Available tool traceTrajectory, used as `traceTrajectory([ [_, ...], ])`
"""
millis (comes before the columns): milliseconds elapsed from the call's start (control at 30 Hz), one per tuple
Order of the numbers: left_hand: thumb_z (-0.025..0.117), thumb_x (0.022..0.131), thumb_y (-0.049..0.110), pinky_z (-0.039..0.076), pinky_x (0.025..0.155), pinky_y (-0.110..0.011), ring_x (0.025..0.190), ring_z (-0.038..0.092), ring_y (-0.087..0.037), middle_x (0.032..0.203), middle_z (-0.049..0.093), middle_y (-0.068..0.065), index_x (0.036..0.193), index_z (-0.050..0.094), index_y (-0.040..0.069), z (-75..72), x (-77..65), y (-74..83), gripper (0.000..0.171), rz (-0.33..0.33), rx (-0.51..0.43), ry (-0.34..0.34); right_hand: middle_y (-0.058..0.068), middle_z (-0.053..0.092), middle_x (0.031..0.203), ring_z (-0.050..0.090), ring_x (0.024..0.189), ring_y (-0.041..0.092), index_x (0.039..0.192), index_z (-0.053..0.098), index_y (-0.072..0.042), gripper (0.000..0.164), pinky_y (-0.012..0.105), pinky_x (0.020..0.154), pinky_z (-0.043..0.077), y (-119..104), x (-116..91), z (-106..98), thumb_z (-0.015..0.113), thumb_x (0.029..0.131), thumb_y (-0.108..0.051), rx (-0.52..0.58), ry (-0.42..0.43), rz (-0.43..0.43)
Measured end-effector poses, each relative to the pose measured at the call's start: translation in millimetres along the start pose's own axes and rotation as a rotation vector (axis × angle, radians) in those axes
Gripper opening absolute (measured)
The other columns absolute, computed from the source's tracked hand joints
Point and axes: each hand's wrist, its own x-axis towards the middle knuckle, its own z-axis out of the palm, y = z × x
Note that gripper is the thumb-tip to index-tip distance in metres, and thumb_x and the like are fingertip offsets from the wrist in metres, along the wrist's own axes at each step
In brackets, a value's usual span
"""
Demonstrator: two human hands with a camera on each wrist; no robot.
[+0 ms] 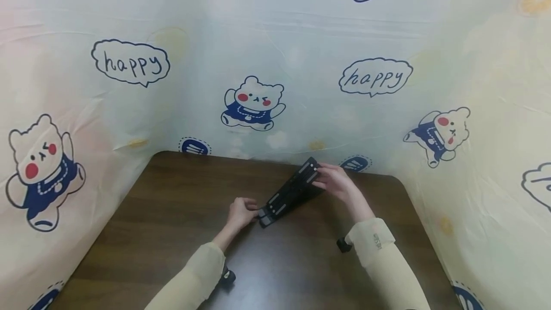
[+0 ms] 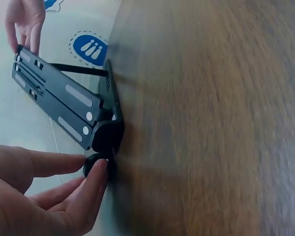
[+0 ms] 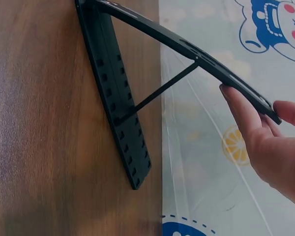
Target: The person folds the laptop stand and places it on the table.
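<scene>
A black folding laptop stand [image 1: 289, 190] sits on the table with its top plate [image 2: 56, 96] raised at a slant. Its notched base [image 3: 119, 88] lies on the wood, and a thin strut [image 3: 160, 93] runs from among the notches up to the plate. My left hand [image 1: 241, 212] pinches a small dark rounded part [image 2: 92, 164] at the hinge end between thumb and fingers. At the raised end, my right hand [image 1: 337, 182] grips the plate's edge, thumb on one face and fingers on the other.
The brown wooden table [image 1: 172, 238] has rounded far corners. Behind it and on both sides hangs a printed cloth [image 1: 301, 37] with bears and the word "happy". Dark wrist cameras are strapped at both cream sleeves [image 1: 379, 248].
</scene>
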Motion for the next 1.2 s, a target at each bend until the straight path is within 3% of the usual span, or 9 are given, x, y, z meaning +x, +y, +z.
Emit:
traceTrajectory([
  [200,0.073,0.094,-0.015,0.070,0.074,-0.034,0.100,0.082,-0.043,0.117,0.077,-0.037,0.126,0.071,-0.017,10.3,-0.1,2.3,0.032,-0.063,-0.161,0.002,0.030,0.032,0.175,0.074,0.124,0.017,0.172,0.024,0.003,0.057,0.032,0.109,0.062,-0.3,-0.8,-10.0,0.042,0.118,-0.008,0.000,-0.047,0.007],
  [433,0.074,0.094,-0.013,0.071,0.077,-0.036,0.095,0.084,-0.038,0.112,0.079,-0.035,0.114,0.077,-0.015,9.3,0.6,2.3,0.020,-0.082,-0.176,0.016,0.019,0.063,0.156,0.077,0.112,0.013,0.170,0.026,0.007,0.057,0.031,0.103,0.065,0.5,-2.7,-12.1,0.044,0.118,-0.006,0.065,-0.055,-0.003],
  [567,0.074,0.095,-0.013,0.071,0.080,-0.037,0.094,0.084,-0.036,0.114,0.079,-0.035,0.114,0.078,-0.014,6.7,1.7,2.6,0.020,-0.101,-0.187,0.021,0.022,0.061,0.158,0.078,0.110,0.013,0.169,0.027,0.007,0.057,0.031,0.101,0.065,3.2,-5.5,-10.0,0.046,0.117,-0.005,0.082,-0.038,0.000],
  [767,0.073,0.095,-0.014,0.071,0.080,-0.037,0.098,0.084,-0.039,0.115,0.079,-0.035,0.117,0.077,-0.015,5.7,4.0,2.0,0.022,-0.107,-0.188,0.017,0.029,0.043,0.171,0.078,0.109,0.011,0.167,0.034,0.007,0.054,0.028,0.099,0.065,8.5,-10.5,-2.8,0.048,0.117,-0.006,0.054,0.038,-0.042],
  [933,0.073,0.094,-0.015,0.070,0.079,-0.036,0.104,0.083,-0.040,0.116,0.079,-0.034,0.117,0.077,-0.013,5.7,7.6,1.0,0.023,-0.096,-0.178,0.036,0.028,0.056,0.160,0.081,0.100,0.010,0.161,0.043,0.009,0.050,0.025,0.092,0.067,14.9,-13.9,7.9,0.053,0.115,-0.005,0.072,0.160,-0.094],
  [1200,0.071,0.095,-0.013,0.071,0.080,-0.036,0.102,0.083,-0.041,0.117,0.079,-0.034,0.117,0.077,-0.013,6.4,10.4,-0.5,0.023,-0.065,-0.154,0.059,0.014,0.079,0.131,0.082,0.090,0.009,0.154,0.052,0.012,0.047,0.025,0.085,0.068,24.8,-16.8,24.9,0.062,0.111,-0.004,0.163,0.346,-0.153],
])
